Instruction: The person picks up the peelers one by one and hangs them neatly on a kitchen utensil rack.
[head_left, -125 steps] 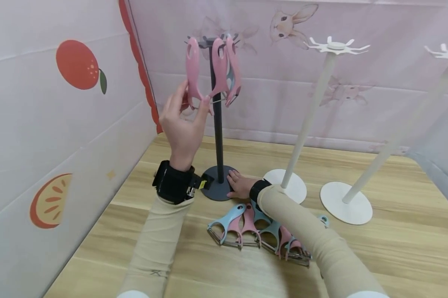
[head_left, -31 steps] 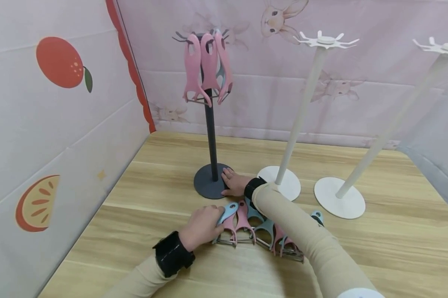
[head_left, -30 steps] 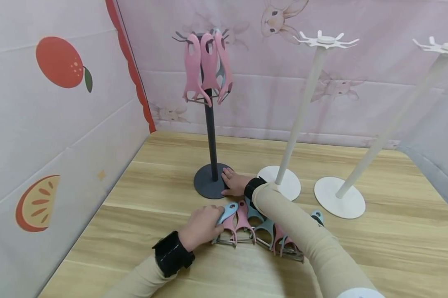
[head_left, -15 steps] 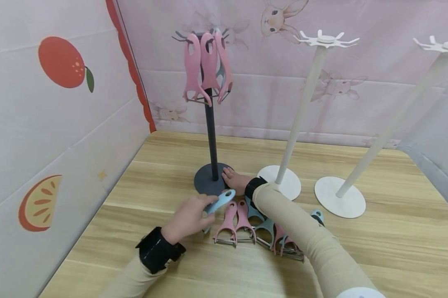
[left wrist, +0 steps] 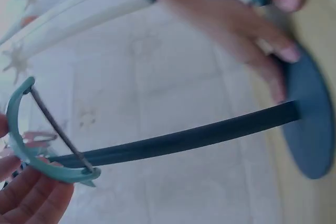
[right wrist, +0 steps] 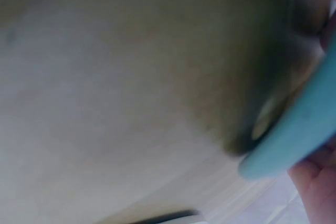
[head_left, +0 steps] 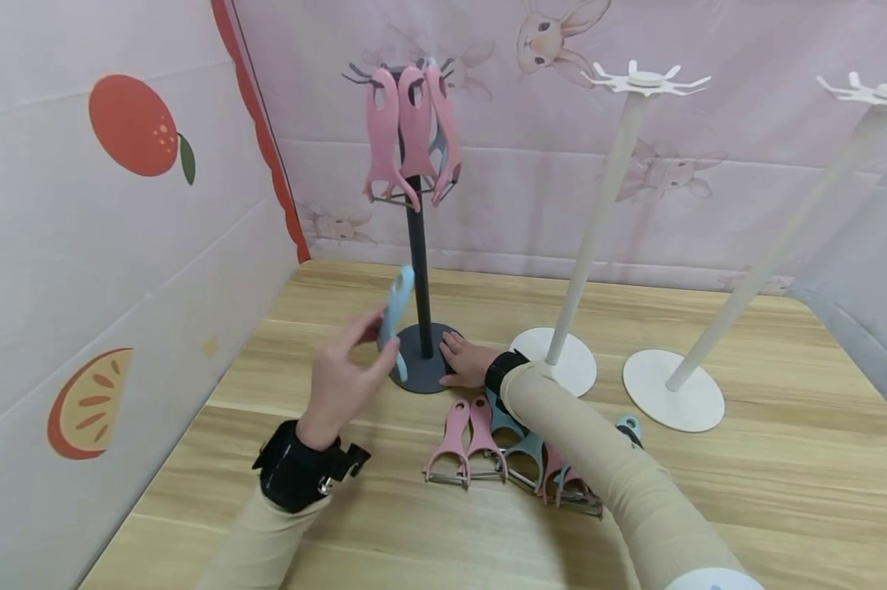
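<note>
My left hand (head_left: 343,381) pinches a light blue peeler (head_left: 395,315) near its blade end, handle up, in front of the dark stand's pole. In the left wrist view the metal blade of that peeler (left wrist: 18,145) spans its curved fork. My right hand (head_left: 468,360) lies with extended fingers on the round base of the dark stand (head_left: 418,262). Several peelers, among them pink ones (head_left: 414,123), hang from hooks at the stand's top. On the table, a row of pink peelers (head_left: 454,430) and blue peelers (head_left: 527,451) lies partly under my right forearm.
Two white stands with hooked tops, a nearer one (head_left: 598,221) and a farther one (head_left: 775,262), rise to the right of the dark stand. Printed cloth walls enclose the wooden table (head_left: 384,524) at the left and back. One blue handle (head_left: 629,426) shows beyond my right forearm.
My left hand came down from the hanging pink peelers, picked up the light blue peeler at the row's left end and lifted it up and left. My right hand stays on the base.
</note>
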Demonstrator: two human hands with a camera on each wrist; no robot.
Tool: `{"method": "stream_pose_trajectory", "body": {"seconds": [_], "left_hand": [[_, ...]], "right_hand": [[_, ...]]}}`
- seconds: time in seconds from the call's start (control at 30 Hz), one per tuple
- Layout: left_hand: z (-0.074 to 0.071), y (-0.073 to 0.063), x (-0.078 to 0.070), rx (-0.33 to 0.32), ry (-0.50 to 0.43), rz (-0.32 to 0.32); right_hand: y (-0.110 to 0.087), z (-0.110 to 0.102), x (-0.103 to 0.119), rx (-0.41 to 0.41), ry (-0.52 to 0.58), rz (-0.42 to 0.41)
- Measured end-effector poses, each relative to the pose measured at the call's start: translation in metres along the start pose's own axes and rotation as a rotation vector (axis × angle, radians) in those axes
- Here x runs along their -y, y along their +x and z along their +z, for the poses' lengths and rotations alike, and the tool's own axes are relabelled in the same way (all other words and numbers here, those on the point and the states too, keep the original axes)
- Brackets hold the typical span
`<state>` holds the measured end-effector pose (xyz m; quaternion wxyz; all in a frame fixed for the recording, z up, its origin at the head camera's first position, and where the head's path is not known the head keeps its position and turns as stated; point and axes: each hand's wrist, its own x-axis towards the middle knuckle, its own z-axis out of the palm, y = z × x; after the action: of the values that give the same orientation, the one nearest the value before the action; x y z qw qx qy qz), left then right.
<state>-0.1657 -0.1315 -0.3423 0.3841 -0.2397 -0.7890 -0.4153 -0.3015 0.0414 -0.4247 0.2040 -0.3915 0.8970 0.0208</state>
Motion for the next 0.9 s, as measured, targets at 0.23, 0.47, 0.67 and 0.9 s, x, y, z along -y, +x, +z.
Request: {"method": "stream_pose_trajectory", "body": {"seconds": [0.23, 0.47, 0.67, 0.9], "left_hand": [[-0.011, 0.034, -0.007, -0.210, -0.124, -0.035], [-0.019, 0.066, -0.005, -0.265, -0.195, -0.076], [-0.016, 0.092, -0.001, -0.275, -0.177, -0.103], [-0.019, 0.118, -0.001, -0.325, -0.141, -0.115]], "right_hand": [[0.002, 0.003, -0.002, -0.002, -0.005, 0.021], [0.001, 0.000, 0.000, 0.002, -0.001, 0.015], [0.001, -0.001, 0.000, 0.009, -0.012, 0.018], [0.002, 0.001, 0.000, 0.003, -0.009, 0.015]]}}
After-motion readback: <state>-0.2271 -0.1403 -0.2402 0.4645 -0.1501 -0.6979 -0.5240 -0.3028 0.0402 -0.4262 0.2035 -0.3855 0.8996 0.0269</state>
